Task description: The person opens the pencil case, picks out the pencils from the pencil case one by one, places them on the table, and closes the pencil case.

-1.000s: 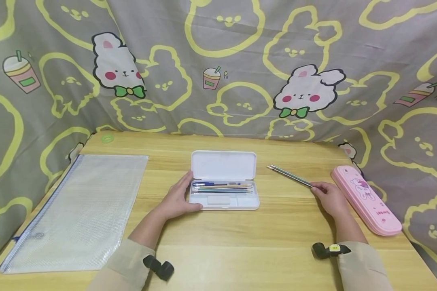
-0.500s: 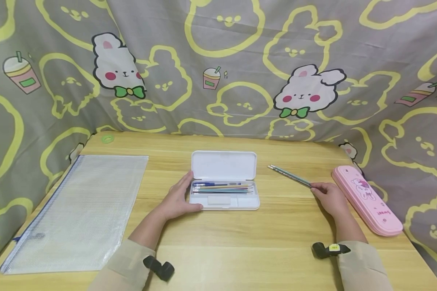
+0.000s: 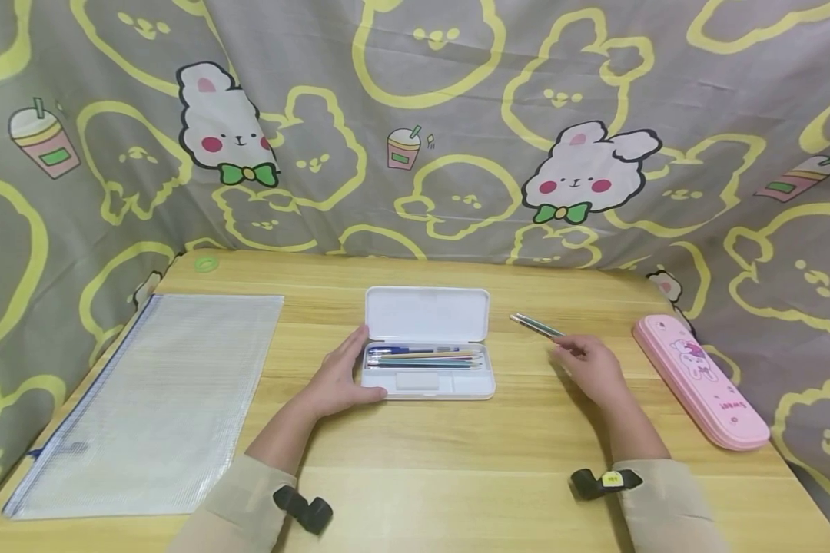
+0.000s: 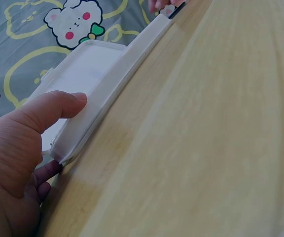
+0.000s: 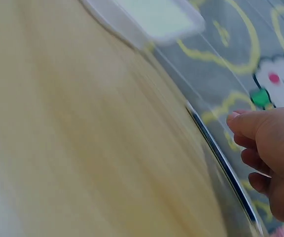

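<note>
Head view: my left hand (image 3: 335, 378) grips one glossy white plastic case (image 3: 426, 316), lid up, mid-desk; my right hand (image 3: 590, 369), loosely curled around nothing, hovers beside two slim pencils (image 3: 536, 324). Grained wood separates them from one rounded pink box (image 3: 702, 384) along the desk's (image 3: 456, 468) right edge.

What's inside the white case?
The case holds several pencils and a blue pen-like item toward the lid, and a white block toward the front. Anything beneath these is covered and can't be seen.
</note>
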Tool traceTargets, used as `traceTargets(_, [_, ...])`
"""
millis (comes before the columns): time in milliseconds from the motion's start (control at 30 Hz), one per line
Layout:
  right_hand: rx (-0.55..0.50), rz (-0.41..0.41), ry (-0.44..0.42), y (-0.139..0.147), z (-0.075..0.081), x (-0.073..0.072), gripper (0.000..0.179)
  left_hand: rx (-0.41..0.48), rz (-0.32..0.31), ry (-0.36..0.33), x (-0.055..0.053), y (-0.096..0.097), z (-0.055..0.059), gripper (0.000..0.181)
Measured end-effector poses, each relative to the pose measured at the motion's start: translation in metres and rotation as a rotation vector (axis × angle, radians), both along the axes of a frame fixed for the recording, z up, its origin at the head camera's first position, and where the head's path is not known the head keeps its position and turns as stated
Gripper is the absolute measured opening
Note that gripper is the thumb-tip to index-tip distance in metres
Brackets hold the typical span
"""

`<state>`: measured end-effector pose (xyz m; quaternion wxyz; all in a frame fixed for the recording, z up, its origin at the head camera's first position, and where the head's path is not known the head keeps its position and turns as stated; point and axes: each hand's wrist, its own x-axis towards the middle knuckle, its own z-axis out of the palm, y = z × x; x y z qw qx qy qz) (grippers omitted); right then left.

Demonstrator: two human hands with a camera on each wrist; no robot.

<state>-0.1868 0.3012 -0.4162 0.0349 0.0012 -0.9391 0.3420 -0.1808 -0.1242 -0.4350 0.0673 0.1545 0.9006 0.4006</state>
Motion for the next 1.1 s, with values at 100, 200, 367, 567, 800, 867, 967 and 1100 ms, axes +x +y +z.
traceTargets(100, [0.004, 0.065, 0.036, -0.021, 0.001, -0.002, 0.032, 0.006, -0.001, -0.002, 0.000, 0.001, 0.001, 0.116])
traceTargets(200, [-0.001, 0.139, 0.084, -0.041, 0.002, -0.004, 0.027, 0.008, -0.001, -0.003, 0.001, 0.001, 0.001, 0.116])
traceTargets(367, [-0.023, 0.243, 0.099, -0.072, 0.006, -0.005, 0.022, 0.007, 0.002, -0.013, 0.001, 0.002, 0.001, 0.116])
traceTargets(567, [-0.005, 0.357, 0.039, -0.096, 0.009, -0.007, 0.019, 0.006, 0.000, -0.006, 0.001, 0.001, 0.001, 0.116])
traceTargets(800, [0.101, 0.412, -0.042, -0.106, 0.010, -0.014, 0.022, 0.005, -0.002, -0.008, 0.001, 0.001, 0.000, 0.116])
traceTargets(867, [0.132, 0.422, -0.058, -0.107, 0.011, -0.016, 0.022, 0.004, -0.003, -0.004, 0.001, 0.001, 0.000, 0.116])
traceTargets(967, [0.165, 0.438, -0.076, -0.108, 0.012, -0.019, 0.022, 0.004, -0.004, -0.001, 0.000, 0.001, 0.000, 0.115])
traceTargets(1100, [0.169, 0.460, -0.106, -0.108, 0.013, -0.020, 0.022, 0.006, -0.005, 0.003, 0.000, 0.000, 0.001, 0.115])
